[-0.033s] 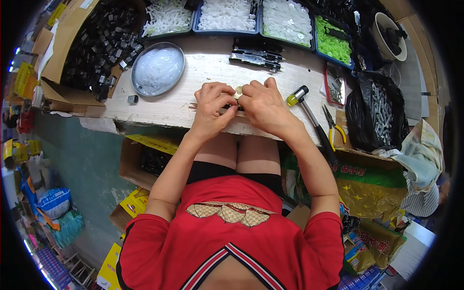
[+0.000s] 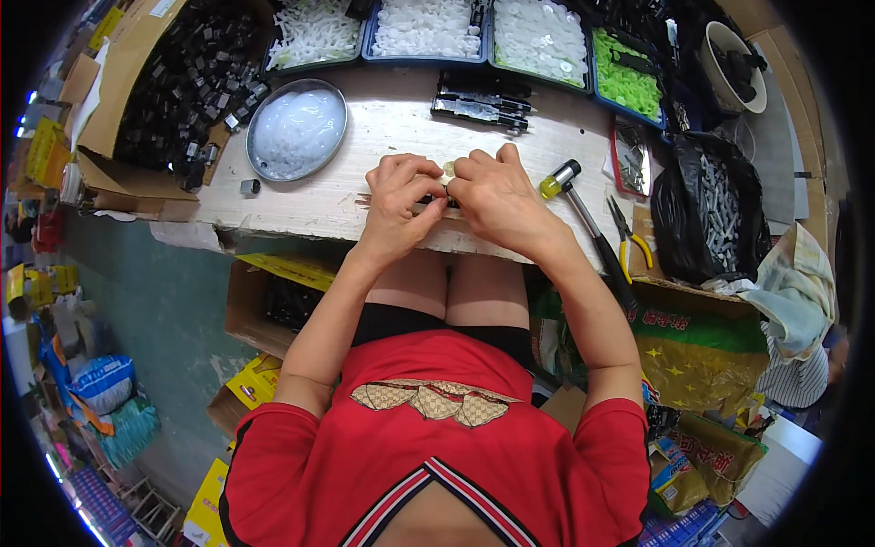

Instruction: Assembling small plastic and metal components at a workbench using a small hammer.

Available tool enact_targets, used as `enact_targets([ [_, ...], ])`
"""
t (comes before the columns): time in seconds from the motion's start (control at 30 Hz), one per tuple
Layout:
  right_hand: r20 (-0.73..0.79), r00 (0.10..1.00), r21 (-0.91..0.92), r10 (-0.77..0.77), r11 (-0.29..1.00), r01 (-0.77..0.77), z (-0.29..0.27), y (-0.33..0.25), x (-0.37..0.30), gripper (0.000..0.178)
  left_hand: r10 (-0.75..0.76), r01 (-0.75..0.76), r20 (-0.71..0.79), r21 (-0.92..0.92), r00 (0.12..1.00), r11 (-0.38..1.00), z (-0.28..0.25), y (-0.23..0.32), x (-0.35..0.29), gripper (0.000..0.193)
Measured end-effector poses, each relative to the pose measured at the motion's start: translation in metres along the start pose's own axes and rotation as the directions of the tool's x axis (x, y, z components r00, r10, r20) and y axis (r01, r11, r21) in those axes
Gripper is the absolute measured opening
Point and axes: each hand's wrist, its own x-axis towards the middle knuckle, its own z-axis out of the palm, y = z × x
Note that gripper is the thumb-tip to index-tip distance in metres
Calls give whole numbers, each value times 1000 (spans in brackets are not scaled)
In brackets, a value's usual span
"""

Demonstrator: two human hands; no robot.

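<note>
Near the front edge of the white worktable point(image 2: 301, 211), my left hand point(image 2: 401, 199) and my right hand point(image 2: 499, 199) meet with fingertips pinched together. Between and under them sits a small dark part point(image 2: 427, 200), mostly covered by my fingers, so its kind does not show. A little pale yellowish piece point(image 2: 448, 169) shows just beyond the fingertips. Beyond my hands, several black and silver assembled mechanisms point(image 2: 481, 110) lie side by side. To the right of my right hand rests a hammer point(image 2: 583, 214) with a yellow and black head.
Trays of white parts point(image 2: 427, 32) and green parts point(image 2: 627, 80) line the back. At left are a carton of dark metal pieces point(image 2: 196, 87) and a round dish of whitish grease point(image 2: 299, 129). Yellow-handled pliers point(image 2: 629, 242) and a black bag of screws point(image 2: 720, 214) lie right.
</note>
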Motion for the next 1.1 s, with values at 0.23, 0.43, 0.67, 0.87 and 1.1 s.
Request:
enact_targets([
  [0.23,-332,943,45,33,999,-20,12,-9,-22,7,15,-15,6,38,1000,999,-1,-1,1,12],
  [0.43,-85,996,368,18,930,14,70,-63,-94,13,79,-83,30,171,996,982,1,4,3,17],
  [0.67,-106,711,382,695,688,-616,175,17,-79,45,50,-74,142,169,989,983,-5,5,15,11],
  [0.87,-98,688,403,719,661,-633,192,67,-118,46,65,-90,181,135,981,987,3,2,17,12],
  [1.1,-76,571,357,817,557,-750,230,83,-130,46,207,-200,-15,200,978,959,-2,8,-1,16],
])
